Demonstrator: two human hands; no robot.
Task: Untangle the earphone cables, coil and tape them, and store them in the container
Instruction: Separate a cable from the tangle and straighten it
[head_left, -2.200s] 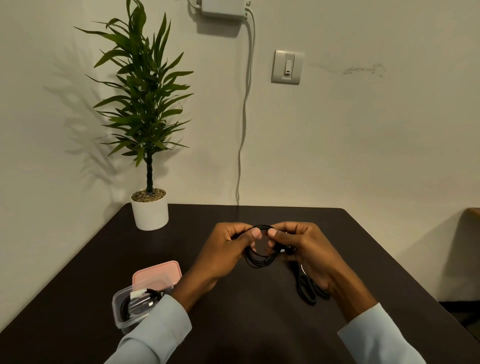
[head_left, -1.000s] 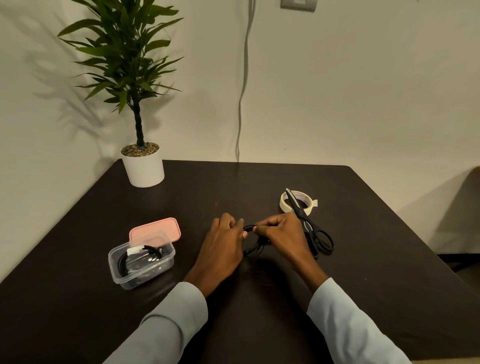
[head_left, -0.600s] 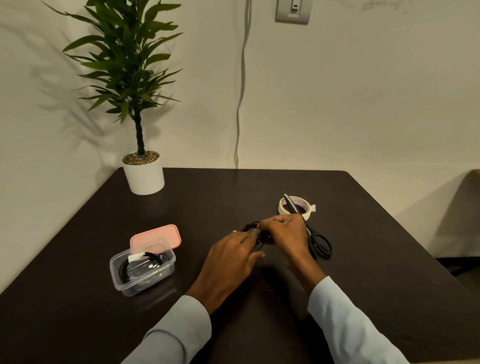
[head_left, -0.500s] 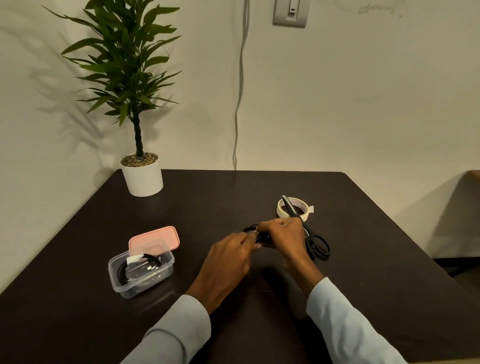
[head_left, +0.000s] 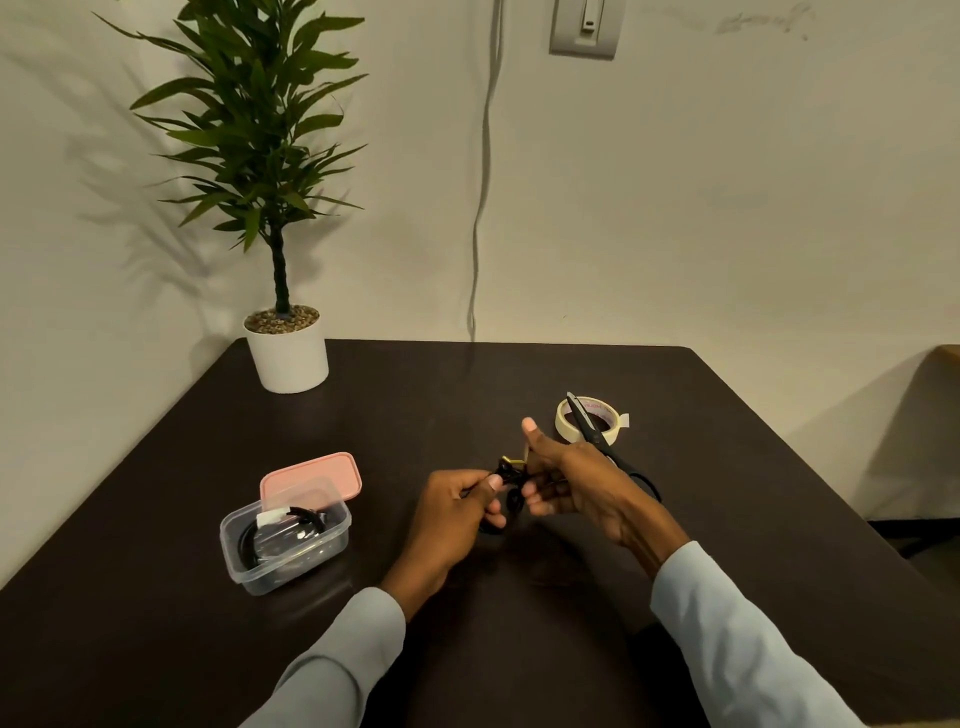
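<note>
The person's left hand (head_left: 457, 512) and right hand (head_left: 576, 480) meet just above the dark table (head_left: 727, 519), near its middle, with a small black bundle of earphone cable (head_left: 508, 478) between them. The left hand's thumb and curled fingers pinch the bundle from its nine o'clock side. The right hand's lower fingers curl onto it from three o'clock, while its thumb sticks up free.

At about nine o'clock from the hands stands the clear container (head_left: 283, 540), open, with another black coil bearing a white tape tab inside; its pink lid (head_left: 311, 478) leans against the far rim. At about two o'clock lies the tape roll (head_left: 563, 423), with black scissors (head_left: 597, 441) resting across it. A potted plant (head_left: 285, 343) stands at the table's far left corner.
</note>
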